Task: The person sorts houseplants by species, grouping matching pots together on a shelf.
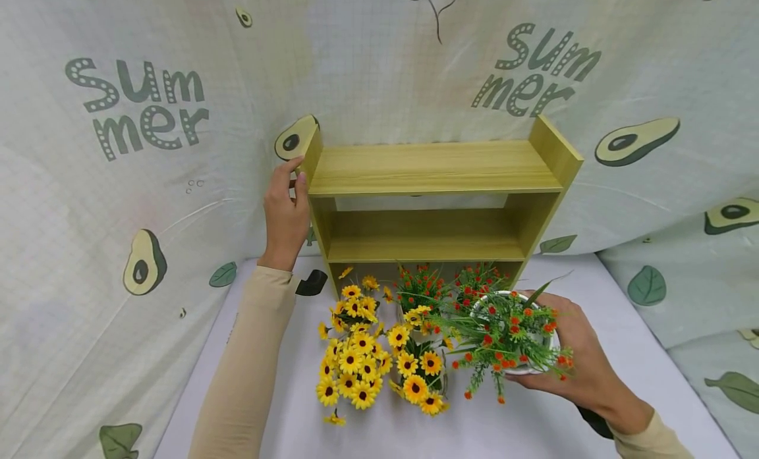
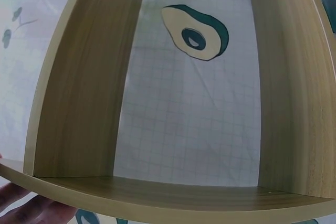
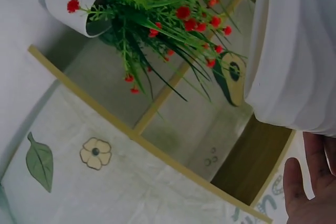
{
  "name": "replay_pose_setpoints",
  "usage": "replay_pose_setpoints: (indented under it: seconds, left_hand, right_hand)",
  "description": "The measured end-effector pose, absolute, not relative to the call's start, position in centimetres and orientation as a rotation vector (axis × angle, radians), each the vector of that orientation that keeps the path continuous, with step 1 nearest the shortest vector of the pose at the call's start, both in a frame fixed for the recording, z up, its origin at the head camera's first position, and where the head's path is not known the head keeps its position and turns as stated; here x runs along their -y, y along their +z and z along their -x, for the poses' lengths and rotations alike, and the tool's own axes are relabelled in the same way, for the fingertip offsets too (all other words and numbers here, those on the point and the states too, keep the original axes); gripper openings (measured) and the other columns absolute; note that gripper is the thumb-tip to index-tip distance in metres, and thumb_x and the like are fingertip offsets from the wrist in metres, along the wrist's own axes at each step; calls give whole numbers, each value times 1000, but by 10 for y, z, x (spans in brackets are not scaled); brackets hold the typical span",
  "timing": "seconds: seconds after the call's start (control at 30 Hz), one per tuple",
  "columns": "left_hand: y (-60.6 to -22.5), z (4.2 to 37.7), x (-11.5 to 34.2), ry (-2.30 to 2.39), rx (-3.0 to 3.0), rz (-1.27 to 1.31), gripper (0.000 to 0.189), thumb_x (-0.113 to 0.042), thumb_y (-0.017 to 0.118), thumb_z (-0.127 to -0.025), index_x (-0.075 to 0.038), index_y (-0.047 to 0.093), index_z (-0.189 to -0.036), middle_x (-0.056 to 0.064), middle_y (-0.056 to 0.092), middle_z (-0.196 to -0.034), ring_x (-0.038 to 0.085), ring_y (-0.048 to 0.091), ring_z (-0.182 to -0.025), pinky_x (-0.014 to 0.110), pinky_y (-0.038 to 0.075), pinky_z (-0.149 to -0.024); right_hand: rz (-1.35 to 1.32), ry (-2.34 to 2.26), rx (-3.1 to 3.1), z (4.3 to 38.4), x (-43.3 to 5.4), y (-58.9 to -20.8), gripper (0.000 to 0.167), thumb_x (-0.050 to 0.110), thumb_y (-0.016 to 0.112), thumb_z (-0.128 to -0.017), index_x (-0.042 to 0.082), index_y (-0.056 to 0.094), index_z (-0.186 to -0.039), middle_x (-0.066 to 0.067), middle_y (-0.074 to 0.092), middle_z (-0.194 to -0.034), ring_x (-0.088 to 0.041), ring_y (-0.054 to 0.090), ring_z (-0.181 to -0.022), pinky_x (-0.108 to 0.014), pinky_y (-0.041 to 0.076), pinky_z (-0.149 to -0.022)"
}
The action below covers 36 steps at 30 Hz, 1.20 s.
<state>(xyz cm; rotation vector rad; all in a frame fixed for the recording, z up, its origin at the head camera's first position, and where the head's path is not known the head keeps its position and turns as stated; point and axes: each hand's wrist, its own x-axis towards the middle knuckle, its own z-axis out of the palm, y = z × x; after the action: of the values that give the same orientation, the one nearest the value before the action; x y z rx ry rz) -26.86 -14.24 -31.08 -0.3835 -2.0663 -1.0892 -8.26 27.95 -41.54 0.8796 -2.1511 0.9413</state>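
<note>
My right hand (image 1: 572, 353) grips a white ribbed flower pot (image 3: 294, 51) from its right side. Green sprigs with orange-red artificial flowers (image 1: 504, 330) fill this pot, which is held up in front of the shelf's right part. My left hand (image 1: 287, 212) touches the upper left side panel of a light wooden shelf (image 1: 435, 166). In the left wrist view, its fingers (image 2: 37, 211) lie along the outside of that panel and are partly hidden. Both the top and middle levels of the shelf hold nothing.
Yellow sunflower-like plants (image 1: 356, 360) and a second yellow bunch (image 1: 418, 380) stand on the white table (image 1: 296, 406) before the shelf. Behind them are more red-flowered plants (image 1: 422, 284), one in a white pot (image 3: 79, 3). A printed cloth (image 1: 367, 64) hangs behind.
</note>
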Motion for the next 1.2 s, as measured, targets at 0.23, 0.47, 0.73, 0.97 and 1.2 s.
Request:
replay_pose_setpoints:
  seconds: [0.23, 0.47, 0.73, 0.97, 1.2]
  left_hand:
    - [-311, 268, 143, -1081, 2060, 401, 36, -16, 48, -114, 2, 58, -144, 23, 62, -140, 40, 65, -110, 47, 55, -79]
    - [-312, 268, 142, -1076, 2053, 403, 36, -15, 49, -114, 3, 58, -144, 24, 61, -140, 40, 64, -112, 48, 55, -78]
    - [-311, 268, 141, -1090, 2052, 375, 35, -13, 50, -113, 2, 59, -144, 22, 62, -140, 38, 64, -115, 50, 55, -80]
    - [-311, 268, 141, -1079, 2044, 391, 36, -13, 49, -113, 3, 59, -144, 23, 62, -140, 37, 63, -119, 50, 55, -85]
    - [-312, 269, 142, -1072, 2050, 403, 36, -13, 48, -114, 3, 58, -144, 24, 62, -139, 38, 62, -120, 49, 55, -87]
  right_hand:
    - [-888, 915, 2117, 91, -279, -393, 99, 72, 81, -78, -12, 63, -128, 0, 62, -142, -7, 47, -135, -24, 28, -112]
    - [-950, 930, 2050, 101, -278, -363, 103, 69, 82, -78, -19, 59, -126, 8, 57, -145, -6, 47, -135, -22, 31, -110]
    - [-996, 915, 1997, 117, -273, -327, 101, 66, 84, -79, -21, 58, -123, 7, 59, -138, -7, 51, -130, -22, 35, -110]
    - [-990, 987, 1994, 136, -270, -297, 113, 65, 85, -77, -21, 47, -139, -1, 57, -145, -13, 55, -130, -22, 40, -110]
    - [-915, 1184, 2038, 153, -275, -272, 115, 4, 101, -60, -7, 39, -157, -9, 53, -156, -18, 53, -139, -22, 42, -111]
